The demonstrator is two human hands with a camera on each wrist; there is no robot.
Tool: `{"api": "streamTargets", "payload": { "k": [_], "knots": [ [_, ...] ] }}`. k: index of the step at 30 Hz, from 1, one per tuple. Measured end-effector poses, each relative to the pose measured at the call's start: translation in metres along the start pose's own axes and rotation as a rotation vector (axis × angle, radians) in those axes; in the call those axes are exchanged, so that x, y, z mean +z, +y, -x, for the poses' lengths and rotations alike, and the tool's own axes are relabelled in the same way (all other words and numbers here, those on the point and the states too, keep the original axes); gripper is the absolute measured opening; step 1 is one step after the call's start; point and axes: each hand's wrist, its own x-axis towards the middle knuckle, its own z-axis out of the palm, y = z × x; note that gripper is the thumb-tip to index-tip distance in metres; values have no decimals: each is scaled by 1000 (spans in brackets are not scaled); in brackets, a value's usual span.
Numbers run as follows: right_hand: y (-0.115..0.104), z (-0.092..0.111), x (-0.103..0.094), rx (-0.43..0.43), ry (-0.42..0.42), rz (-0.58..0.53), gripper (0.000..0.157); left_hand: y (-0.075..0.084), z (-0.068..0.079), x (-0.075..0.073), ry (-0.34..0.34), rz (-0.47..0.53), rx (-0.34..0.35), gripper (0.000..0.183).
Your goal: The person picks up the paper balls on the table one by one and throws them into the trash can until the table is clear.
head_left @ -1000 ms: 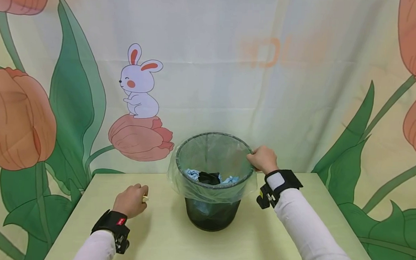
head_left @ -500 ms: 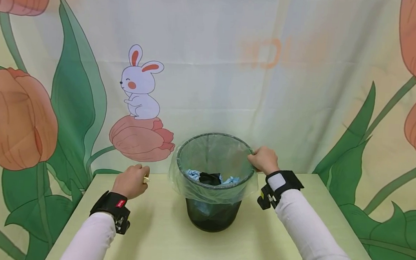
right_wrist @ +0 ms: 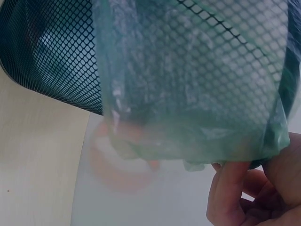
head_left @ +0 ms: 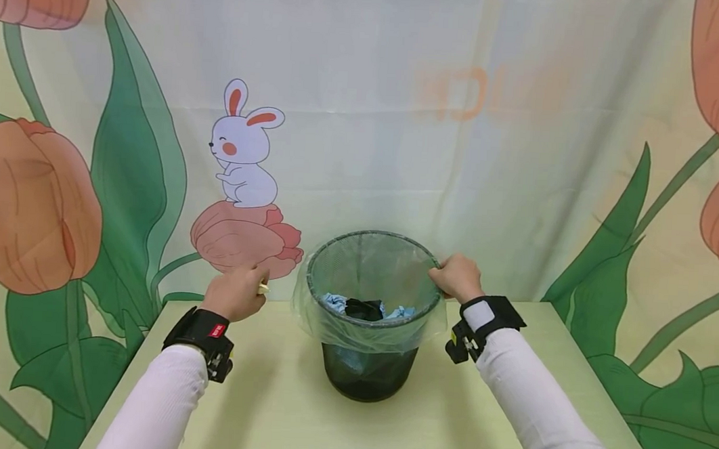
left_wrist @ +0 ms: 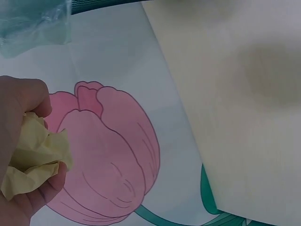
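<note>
A black mesh wastebasket (head_left: 366, 374) stands upright on the table, lined with a thin green plastic bag (head_left: 353, 339) folded over its rim. Crumpled blue and black pieces (head_left: 364, 309) lie inside it. My right hand (head_left: 456, 277) grips the rim on the right side; in the right wrist view the bag's hanging edge (right_wrist: 188, 141) covers part of the fingers. Left of the basket, raised over the table, my left hand (head_left: 236, 293) holds a crumpled ball of yellow paper (left_wrist: 35, 155), mostly hidden by the fingers in the head view.
The pale table (head_left: 300, 431) runs back to a fabric backdrop (head_left: 371, 116) printed with tulips and a rabbit (head_left: 244, 150). Black camera straps (head_left: 198, 331) sit on both wrists, over white sleeves.
My left hand has risen and moved away from me, slightly to the right, with the yellow paper still held. The right hand keeps its hold on the rim; the basket stays put.
</note>
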Motion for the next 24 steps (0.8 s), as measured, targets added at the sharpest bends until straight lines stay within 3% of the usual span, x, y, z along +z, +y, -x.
{"api": "streamTargets", "payload": {
  "k": [24],
  "knots": [
    [2,0,2,-4,8,7,46,31,-32,-39,44,-30,147,16]
  ]
}}
